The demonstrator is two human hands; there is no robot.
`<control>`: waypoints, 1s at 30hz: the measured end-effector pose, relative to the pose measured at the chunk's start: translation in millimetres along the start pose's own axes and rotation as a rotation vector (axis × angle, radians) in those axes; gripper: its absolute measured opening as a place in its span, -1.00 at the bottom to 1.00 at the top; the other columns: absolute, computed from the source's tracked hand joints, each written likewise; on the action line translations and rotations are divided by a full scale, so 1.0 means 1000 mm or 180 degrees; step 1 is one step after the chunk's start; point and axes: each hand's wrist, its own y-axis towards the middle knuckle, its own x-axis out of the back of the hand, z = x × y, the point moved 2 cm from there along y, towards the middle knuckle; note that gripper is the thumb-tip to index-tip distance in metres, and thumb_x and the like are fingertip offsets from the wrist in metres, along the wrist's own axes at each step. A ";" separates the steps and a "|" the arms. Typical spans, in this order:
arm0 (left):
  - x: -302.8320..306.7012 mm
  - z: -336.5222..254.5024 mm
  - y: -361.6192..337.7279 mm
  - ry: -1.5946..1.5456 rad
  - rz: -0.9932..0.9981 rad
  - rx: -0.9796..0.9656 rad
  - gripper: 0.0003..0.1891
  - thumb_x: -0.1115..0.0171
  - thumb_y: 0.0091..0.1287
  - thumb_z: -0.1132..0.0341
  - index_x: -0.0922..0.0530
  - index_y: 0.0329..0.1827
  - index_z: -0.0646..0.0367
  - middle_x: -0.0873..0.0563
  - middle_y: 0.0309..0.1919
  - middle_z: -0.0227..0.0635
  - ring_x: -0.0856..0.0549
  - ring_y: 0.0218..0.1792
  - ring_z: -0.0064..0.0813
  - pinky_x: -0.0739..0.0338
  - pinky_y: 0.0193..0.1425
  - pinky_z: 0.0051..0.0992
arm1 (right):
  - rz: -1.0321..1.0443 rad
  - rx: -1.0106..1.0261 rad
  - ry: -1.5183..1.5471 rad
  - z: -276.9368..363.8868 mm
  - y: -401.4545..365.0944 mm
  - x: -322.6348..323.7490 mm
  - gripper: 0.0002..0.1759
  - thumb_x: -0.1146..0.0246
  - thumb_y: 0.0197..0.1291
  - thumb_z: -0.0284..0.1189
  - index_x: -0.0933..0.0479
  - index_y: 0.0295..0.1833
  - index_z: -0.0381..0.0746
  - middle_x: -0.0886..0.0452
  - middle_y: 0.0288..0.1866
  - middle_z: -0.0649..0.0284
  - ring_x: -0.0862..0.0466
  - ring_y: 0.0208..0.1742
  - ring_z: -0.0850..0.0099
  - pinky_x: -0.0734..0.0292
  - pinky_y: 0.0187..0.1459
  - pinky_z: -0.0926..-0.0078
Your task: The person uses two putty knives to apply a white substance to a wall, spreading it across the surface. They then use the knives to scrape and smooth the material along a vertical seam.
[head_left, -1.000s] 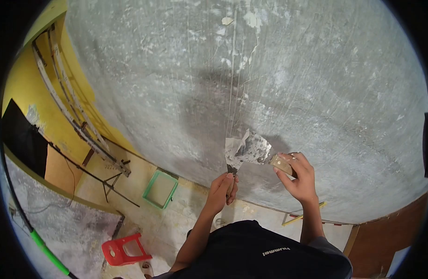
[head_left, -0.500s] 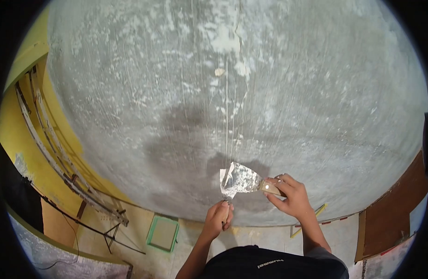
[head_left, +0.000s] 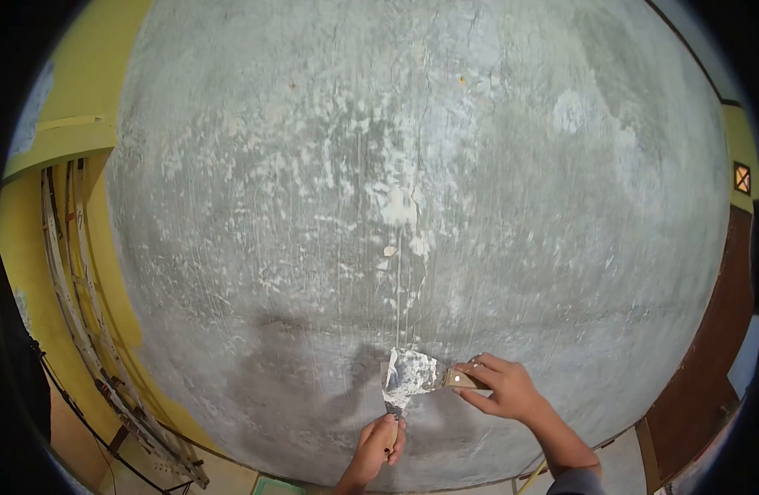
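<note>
Left hand and right hand are working before a scratched grey wall.
The left hand is clasping an upward-pointing putty knife by its handle; the right hand is pinching the handle of a leftward-pointing putty knife. Their blades are overlapping at the left hand's far side, white paste coating the leftward one. Too steep a tilt could be letting paste drop.
</note>
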 end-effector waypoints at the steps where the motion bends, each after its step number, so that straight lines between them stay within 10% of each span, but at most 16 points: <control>1: -0.002 -0.010 0.002 -0.0005 0.0023 -0.0012 -0.57 0.14 0.74 -0.04 -0.48 0.02 0.19 -0.49 -0.54 -0.42 -0.42 -0.67 -0.60 -0.29 -0.57 -0.53 | 0.0074 0.0133 -0.0102 0.004 0.011 0.010 -0.58 -0.48 0.27 -0.21 -0.74 0.20 -0.09 -0.67 -0.18 0.32 -0.71 -0.38 0.34 -0.61 -0.42 0.41; 30: -0.014 -0.128 -0.014 -0.0355 0.0577 0.0216 -0.62 0.15 0.73 -0.07 -0.44 -0.01 0.03 -0.49 -0.54 -0.46 -0.38 -0.69 -0.57 -0.26 -0.56 -0.53 | -0.0096 0.0733 -0.0887 0.047 0.107 0.098 -0.60 -0.36 0.38 -0.13 -0.69 0.18 -0.13 -0.68 -0.09 0.29 -0.76 -0.29 0.27 -0.65 -0.30 0.33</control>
